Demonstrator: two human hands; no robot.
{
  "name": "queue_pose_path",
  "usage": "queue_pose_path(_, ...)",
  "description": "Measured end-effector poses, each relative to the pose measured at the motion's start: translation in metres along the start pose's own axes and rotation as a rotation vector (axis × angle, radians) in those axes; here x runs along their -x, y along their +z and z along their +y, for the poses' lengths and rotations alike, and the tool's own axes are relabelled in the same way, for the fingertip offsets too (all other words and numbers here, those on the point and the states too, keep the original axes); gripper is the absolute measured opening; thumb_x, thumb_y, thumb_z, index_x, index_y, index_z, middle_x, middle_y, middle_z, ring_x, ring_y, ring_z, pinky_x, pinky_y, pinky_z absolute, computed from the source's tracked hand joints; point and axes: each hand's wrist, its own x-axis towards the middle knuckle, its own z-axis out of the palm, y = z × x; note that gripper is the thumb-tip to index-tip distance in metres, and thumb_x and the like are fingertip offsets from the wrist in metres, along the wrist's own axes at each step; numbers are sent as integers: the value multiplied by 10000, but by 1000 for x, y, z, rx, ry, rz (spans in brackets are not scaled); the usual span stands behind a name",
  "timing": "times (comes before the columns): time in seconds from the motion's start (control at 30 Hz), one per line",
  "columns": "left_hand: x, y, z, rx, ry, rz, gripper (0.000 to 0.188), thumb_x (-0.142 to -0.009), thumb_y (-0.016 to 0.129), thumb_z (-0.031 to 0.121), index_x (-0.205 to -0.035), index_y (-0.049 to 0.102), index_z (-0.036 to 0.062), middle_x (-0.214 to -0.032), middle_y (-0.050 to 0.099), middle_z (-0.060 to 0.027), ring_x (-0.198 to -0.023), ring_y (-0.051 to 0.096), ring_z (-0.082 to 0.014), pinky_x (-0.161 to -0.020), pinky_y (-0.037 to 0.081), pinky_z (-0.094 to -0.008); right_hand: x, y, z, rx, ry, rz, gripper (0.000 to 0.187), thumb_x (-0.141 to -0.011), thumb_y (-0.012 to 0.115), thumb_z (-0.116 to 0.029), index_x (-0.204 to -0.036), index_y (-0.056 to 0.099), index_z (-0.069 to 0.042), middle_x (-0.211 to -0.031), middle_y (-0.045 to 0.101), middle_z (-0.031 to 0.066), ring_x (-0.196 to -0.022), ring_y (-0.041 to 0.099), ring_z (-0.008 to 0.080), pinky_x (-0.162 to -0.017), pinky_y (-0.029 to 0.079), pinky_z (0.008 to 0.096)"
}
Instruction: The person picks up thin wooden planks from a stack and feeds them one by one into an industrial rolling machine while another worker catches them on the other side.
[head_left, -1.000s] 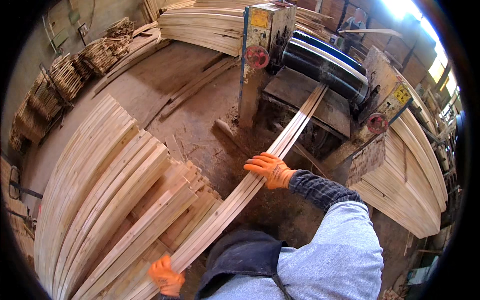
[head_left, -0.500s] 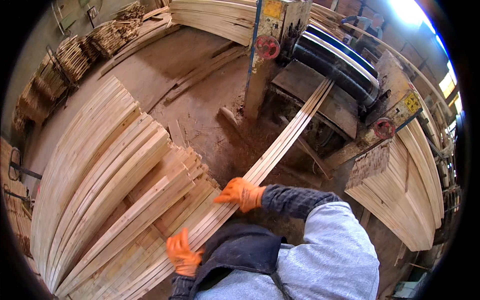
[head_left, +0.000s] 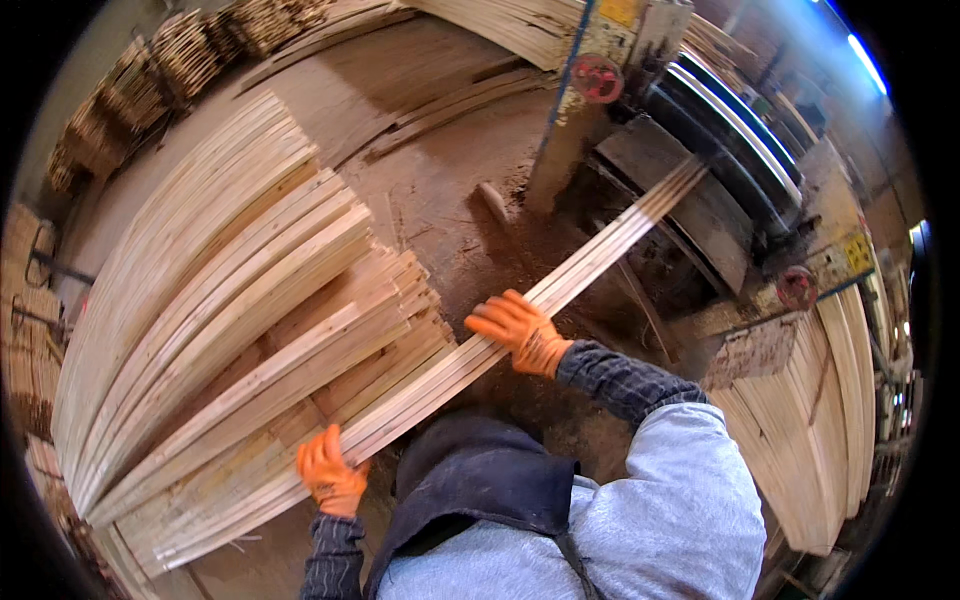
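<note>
A narrow bundle of long pale wooden strips [head_left: 425, 392] runs from the lower left up to the machine's dark rollers [head_left: 715, 130]. My right hand [head_left: 520, 332], in an orange glove, lies over the bundle with its fingers bent across the top. Nearer the strips' rear end, my left hand [head_left: 332, 472], also gloved in orange, grips their near side; its thumb is hard to see. At the far end the strips rest on the metal bed [head_left: 650, 160] of the machine and meet the rollers. Beneath and left of the bundle lies a large stack of boards [head_left: 200, 270].
Red handwheels [head_left: 597, 78] sit on the machine's worn yellowish posts. A second board stack [head_left: 785, 400] stands at the right. Loose planks [head_left: 460, 110] and an offcut [head_left: 493, 205] lie on the dusty floor. More bundled wood [head_left: 135, 95] lines the far left wall.
My left hand has moved back along the strips, away from the machine, so my hands are farther apart. My right hand stays on the bundle. The whole view has shifted and turned slightly.
</note>
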Motion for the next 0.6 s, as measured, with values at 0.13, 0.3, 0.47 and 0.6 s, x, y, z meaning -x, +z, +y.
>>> queue_pose_path(0.13,-22,8,53,44,9,-24,795,-670,879,283,-1366,589,29,-1192,674,-162,-1116,622,-371,-1023,451,-502,-35,3,-74,-201,-256,-29,906,-686,709,-106,-1559,478,-173,-1401,622,120,-1300,590,315,-1168,401,512)
queue_pose_path(0.3,-42,9,79,281,52,-48,838,-692,869,366,-1381,578,-14,-1157,711,-186,-1060,668,-391,-952,516,-457,-58,-10,-120,-315,-277,-220,881,-681,749,-130,-1523,491,-140,-1318,660,115,-1181,657,305,-1069,474,445)
queue_pose_path(0.47,0,-33,19,178,48,-97,1005,-596,940,437,-1404,565,-31,-1127,714,-195,-1017,677,-379,-932,524,-484,-31,-17,-62,-225,-151,-259,881,-573,781,-79,-1425,571,-161,-1257,691,116,-1173,658,317,-1058,473,474)
queue_pose_path(0.6,64,-70,-70,-27,-22,-188,1031,-576,952,440,-1403,562,-37,-1110,710,-203,-1020,674,-367,-932,523,-491,-11,-25,-15,-200,-75,-180,830,-529,788,-30,-1332,634,-172,-1186,716,95,-1134,670,325,-1097,465,493)
